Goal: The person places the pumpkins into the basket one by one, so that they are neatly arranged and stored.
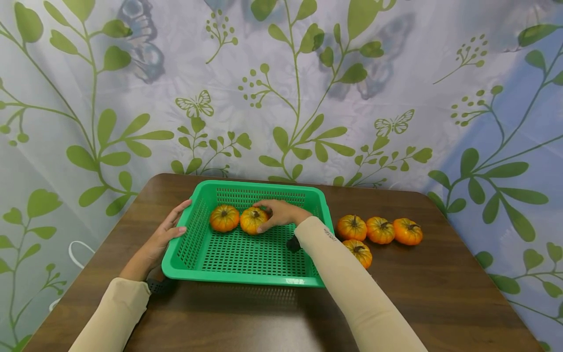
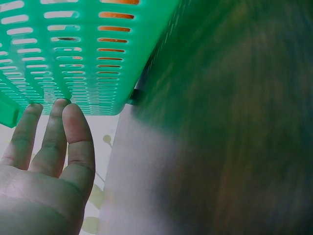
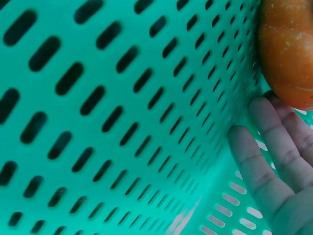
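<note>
One small pumpkin (image 1: 250, 223): squat, ribbed, orange streaked with yellow, dark stub of stem; located inside the slotted green basket (image 1: 246, 279), toward its far side, just beside a second pumpkin (image 1: 224, 219) of like colour. My right hand (image 1: 283, 213): thumb at the near side, fingers at the far side, parted by the fruit's breadth and curled on it. My left hand (image 1: 162, 240): fingers fairly straight, slightly spread, touching the basket's left end from outside. Four further pumpkins (image 1: 380, 231): on the brown table (image 1: 440, 293), right of the basket.
</note>
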Action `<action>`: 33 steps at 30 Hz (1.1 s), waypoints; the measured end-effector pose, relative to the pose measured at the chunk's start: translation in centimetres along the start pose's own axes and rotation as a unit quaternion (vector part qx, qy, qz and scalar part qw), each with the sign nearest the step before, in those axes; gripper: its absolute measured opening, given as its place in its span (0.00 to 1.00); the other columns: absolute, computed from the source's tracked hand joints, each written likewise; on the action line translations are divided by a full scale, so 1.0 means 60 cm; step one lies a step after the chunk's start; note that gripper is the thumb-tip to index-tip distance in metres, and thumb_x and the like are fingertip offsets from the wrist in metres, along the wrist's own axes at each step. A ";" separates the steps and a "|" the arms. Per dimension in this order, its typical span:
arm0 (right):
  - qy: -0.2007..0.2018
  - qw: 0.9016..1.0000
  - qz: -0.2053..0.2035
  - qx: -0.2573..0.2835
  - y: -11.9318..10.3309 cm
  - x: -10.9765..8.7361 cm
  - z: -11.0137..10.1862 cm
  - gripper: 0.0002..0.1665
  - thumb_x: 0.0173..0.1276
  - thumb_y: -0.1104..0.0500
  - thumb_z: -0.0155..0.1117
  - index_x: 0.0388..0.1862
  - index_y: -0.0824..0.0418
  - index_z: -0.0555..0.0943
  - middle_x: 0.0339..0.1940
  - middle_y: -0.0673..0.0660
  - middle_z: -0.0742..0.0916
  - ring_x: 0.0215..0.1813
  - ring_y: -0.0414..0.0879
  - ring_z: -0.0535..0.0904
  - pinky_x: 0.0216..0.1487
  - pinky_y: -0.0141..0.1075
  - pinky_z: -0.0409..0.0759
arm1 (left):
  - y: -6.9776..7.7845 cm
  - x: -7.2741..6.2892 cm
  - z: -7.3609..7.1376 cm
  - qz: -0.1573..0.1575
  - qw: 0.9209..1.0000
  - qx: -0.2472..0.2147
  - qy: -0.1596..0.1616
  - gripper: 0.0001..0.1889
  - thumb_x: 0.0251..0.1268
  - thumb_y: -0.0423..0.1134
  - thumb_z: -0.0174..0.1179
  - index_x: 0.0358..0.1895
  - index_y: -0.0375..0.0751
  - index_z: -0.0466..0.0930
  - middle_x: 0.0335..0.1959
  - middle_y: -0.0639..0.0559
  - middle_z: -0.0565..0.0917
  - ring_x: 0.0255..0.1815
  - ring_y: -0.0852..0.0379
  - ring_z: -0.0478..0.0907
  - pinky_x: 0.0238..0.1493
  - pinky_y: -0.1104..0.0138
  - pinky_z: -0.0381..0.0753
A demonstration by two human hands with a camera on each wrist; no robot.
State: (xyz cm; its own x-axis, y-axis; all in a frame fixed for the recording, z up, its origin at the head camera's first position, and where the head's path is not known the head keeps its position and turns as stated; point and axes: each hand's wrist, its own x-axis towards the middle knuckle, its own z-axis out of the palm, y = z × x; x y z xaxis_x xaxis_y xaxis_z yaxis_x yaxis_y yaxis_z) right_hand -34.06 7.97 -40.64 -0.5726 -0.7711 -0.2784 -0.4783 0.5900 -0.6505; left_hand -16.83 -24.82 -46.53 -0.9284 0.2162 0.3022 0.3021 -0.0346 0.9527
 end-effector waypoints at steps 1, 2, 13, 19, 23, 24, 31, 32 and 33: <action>0.002 1.000 0.000 -0.002 0.000 0.001 0.000 0.50 0.72 0.54 0.79 0.87 0.56 0.64 0.75 0.66 0.78 0.74 0.60 0.75 0.72 0.52 0.77 | 0.000 0.000 0.000 -0.002 1.000 0.004 0.002 0.36 0.83 0.31 0.44 0.87 0.65 0.56 0.79 0.71 0.64 0.65 0.66 0.76 0.57 0.71 0.81; 0.004 1.000 -0.001 -0.005 0.000 0.001 0.001 0.50 0.73 0.53 0.78 0.87 0.55 0.64 0.74 0.66 0.78 0.74 0.59 0.76 0.72 0.53 0.77 | 0.000 0.000 0.001 -0.002 1.000 0.011 0.005 0.36 0.83 0.31 0.44 0.87 0.65 0.56 0.79 0.71 0.63 0.65 0.66 0.75 0.57 0.71 0.80; 0.019 0.999 0.000 -0.031 -0.005 -0.003 0.002 0.48 0.74 0.49 0.78 0.87 0.52 0.65 0.74 0.64 0.78 0.73 0.59 0.75 0.72 0.56 0.75 | -0.001 0.004 0.000 0.025 0.999 0.032 0.001 0.37 0.82 0.30 0.43 0.88 0.61 0.55 0.80 0.72 0.60 0.69 0.68 0.71 0.59 0.73 0.77; 0.020 0.999 0.009 -0.038 -0.006 -0.005 0.002 0.49 0.72 0.47 0.79 0.87 0.50 0.65 0.73 0.64 0.78 0.73 0.59 0.75 0.74 0.58 0.73 | -0.002 0.000 0.002 0.010 1.000 0.017 0.002 0.36 0.82 0.31 0.43 0.87 0.64 0.56 0.79 0.72 0.64 0.66 0.67 0.75 0.57 0.72 0.79; 0.020 0.999 0.014 -0.033 -0.008 -0.008 -0.002 0.49 0.72 0.47 0.79 0.86 0.49 0.66 0.73 0.65 0.79 0.73 0.59 0.75 0.72 0.56 0.76 | -0.001 0.000 0.002 0.007 1.000 0.017 0.006 0.36 0.82 0.31 0.43 0.87 0.64 0.57 0.78 0.72 0.65 0.65 0.66 0.75 0.57 0.72 0.79; 0.020 0.999 0.015 -0.029 -0.009 -0.009 -0.003 0.49 0.72 0.47 0.79 0.86 0.49 0.66 0.73 0.65 0.79 0.74 0.59 0.75 0.72 0.56 0.76 | -0.001 0.000 0.002 0.007 1.000 0.020 0.007 0.36 0.82 0.31 0.43 0.87 0.64 0.57 0.78 0.72 0.65 0.65 0.67 0.75 0.57 0.72 0.79; 0.016 1.000 0.018 0.000 -0.006 -0.017 -0.016 0.47 0.73 0.50 0.78 0.86 0.52 0.68 0.75 0.66 0.78 0.75 0.59 0.74 0.71 0.55 0.77 | 0.003 0.000 0.005 -0.011 0.999 0.029 0.018 0.36 0.83 0.32 0.44 0.87 0.64 0.57 0.78 0.71 0.64 0.66 0.66 0.74 0.58 0.72 0.77; 0.016 1.000 0.015 0.001 -0.005 -0.017 -0.018 0.46 0.73 0.50 0.78 0.85 0.52 0.68 0.74 0.66 0.79 0.75 0.59 0.75 0.71 0.54 0.78 | 0.003 0.000 0.005 -0.014 0.999 0.031 0.019 0.36 0.83 0.32 0.44 0.87 0.64 0.56 0.78 0.71 0.63 0.66 0.66 0.73 0.58 0.72 0.77; 0.017 1.000 0.012 0.003 -0.005 -0.018 -0.020 0.46 0.73 0.51 0.78 0.85 0.53 0.69 0.74 0.66 0.79 0.75 0.59 0.75 0.70 0.54 0.78 | 0.003 0.000 0.005 -0.015 0.999 0.036 0.021 0.35 0.83 0.33 0.45 0.87 0.64 0.56 0.78 0.72 0.63 0.66 0.66 0.73 0.59 0.72 0.75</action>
State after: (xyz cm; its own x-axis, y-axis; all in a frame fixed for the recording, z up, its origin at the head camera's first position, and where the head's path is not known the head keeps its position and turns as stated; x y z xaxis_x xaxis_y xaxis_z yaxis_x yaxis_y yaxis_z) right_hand -34.10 8.94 -39.31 -0.6064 -0.7484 -0.2686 -0.4614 0.6063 -0.6477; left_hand -16.69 -24.52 -46.36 -0.9454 0.1741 0.2755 0.2867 0.0424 0.9571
